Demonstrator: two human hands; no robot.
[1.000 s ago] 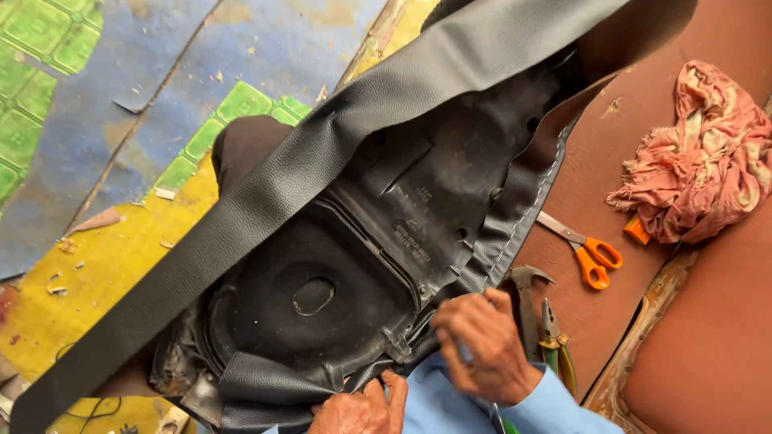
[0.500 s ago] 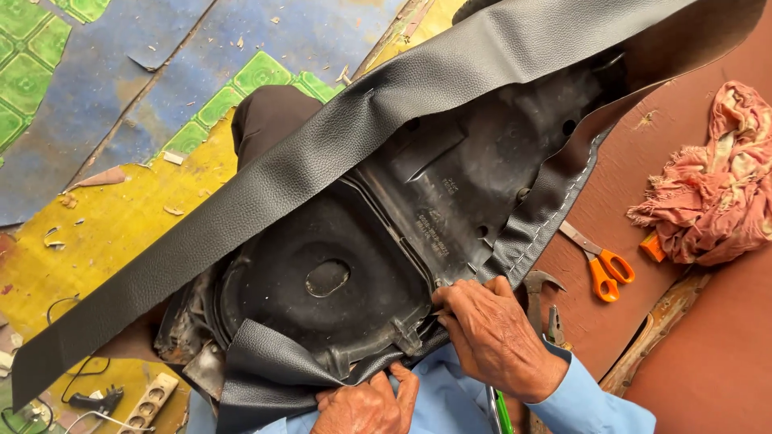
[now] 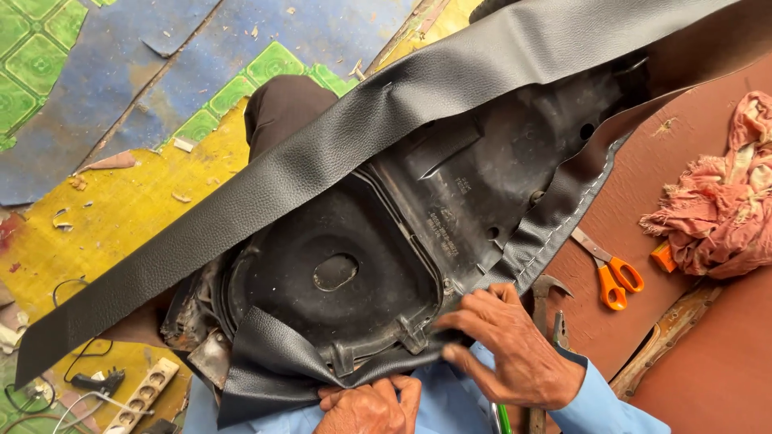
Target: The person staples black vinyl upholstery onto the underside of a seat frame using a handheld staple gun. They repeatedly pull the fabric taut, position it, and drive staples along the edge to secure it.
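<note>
The right hand point(image 3: 515, 350) lies at the lower edge of the seat base point(image 3: 418, 241), its fingers bent and pressing the black cover point(image 3: 281, 362) against the plastic rim; the fingertips seem to pinch the edge of the cover. The left hand point(image 3: 366, 406) is at the bottom of the view, just beside the right one. It touches the folded part of the cover from below, with the fingers curled, but I cannot tell if it really grips the material, because part of it is out of the view.

The seat base is turned upside down across the person's lap, so its dark hollow inside faces up. A long flap of the same black cover runs across it, from the lower left to the upper right.

To the right of the right hand, on the brown surface point(image 3: 708, 378), a hammer point(image 3: 543, 293) lies close to the wrist. A little further are scissors point(image 3: 611, 269) with orange handles, and near them a pink rag point(image 3: 724, 209) in a heap. On the left, on the floor point(image 3: 121, 209) with yellow, blue and green patches, a power strip point(image 3: 145, 394) lies with thin cables.
</note>
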